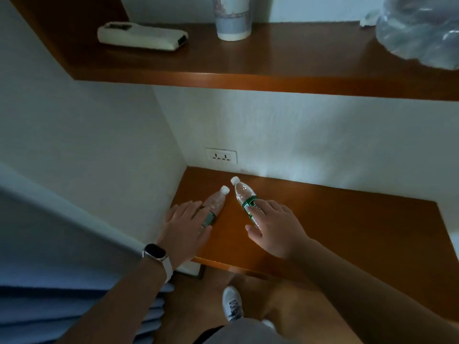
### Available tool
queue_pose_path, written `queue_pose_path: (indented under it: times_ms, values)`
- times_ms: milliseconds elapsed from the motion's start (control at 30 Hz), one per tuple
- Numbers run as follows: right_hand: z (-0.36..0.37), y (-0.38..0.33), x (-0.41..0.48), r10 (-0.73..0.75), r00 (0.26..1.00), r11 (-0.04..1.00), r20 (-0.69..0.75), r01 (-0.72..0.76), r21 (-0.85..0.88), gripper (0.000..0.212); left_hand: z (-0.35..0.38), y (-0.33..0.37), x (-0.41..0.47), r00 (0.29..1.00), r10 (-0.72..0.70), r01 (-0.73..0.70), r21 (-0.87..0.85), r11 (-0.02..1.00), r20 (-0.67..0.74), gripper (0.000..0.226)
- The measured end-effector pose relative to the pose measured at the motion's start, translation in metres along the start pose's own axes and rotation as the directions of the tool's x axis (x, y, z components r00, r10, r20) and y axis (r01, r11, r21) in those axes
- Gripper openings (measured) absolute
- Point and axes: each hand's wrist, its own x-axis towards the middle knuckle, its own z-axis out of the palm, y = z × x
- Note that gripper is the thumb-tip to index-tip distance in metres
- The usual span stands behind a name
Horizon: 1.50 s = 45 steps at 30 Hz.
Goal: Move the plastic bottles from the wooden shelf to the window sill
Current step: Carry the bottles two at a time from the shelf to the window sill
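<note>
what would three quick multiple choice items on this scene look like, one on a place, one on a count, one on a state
1. Where do the plastic bottles stand?
A. lower wooden shelf
B. upper shelf
C. floor

2. How many capped bottles are on that shelf?
A. one
B. two
C. four

3. What state are the hands in?
A. both open, reaching at the bottles
B. both lifting bottles
C. both at the person's sides

Key:
1 A: both rest on the lower wooden shelf, near the wall socket.
2 B: two white caps show.
3 A: left hand and right hand have spread fingers, no closed grip yet.
</note>
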Motion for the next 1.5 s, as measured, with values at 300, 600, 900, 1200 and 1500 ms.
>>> queue_pose_path:
  times_ms: [300, 600, 900, 1200, 1500]
  values:
    - [0.03, 0.029, 0.047, 0.159, 0.97, 0.987, 0.184, -0.151, -0.056, 0.055, 0.064, -0.027, 0.036, 0.974, -0.157, 0.187, -0.184, 0.965, 0.164, 0.044]
    - [0.065, 0.034, 0.088, 0.316, 0.907, 0.936, 0.277, -0.345, 0.061, 0.061, 0.105, -0.043, 0.057, 0.879, -0.292, 0.427, -0.353, 0.833, 0.376, 0.055]
    - [0.099, 0.051, 0.106, 0.535, 0.759, 0.667, 0.37, -0.649, 0.366, 0.071, 0.128, -0.057, 0.06, 0.764, -0.281, 0.607, -0.499, 0.619, 0.581, 0.072]
    - [0.109, 0.055, 0.118, 0.531, 0.667, 0.564, 0.523, -0.738, 0.37, 0.054, 0.126, -0.051, 0.069, 0.669, -0.285, 0.725, -0.519, 0.452, 0.686, 0.057]
    - [0.106, 0.054, 0.115, 0.491, 0.705, 0.576, 0.512, -0.703, 0.417, 0.047, 0.109, -0.036, 0.051, 0.61, -0.337, 0.781, -0.617, 0.101, 0.717, 0.051]
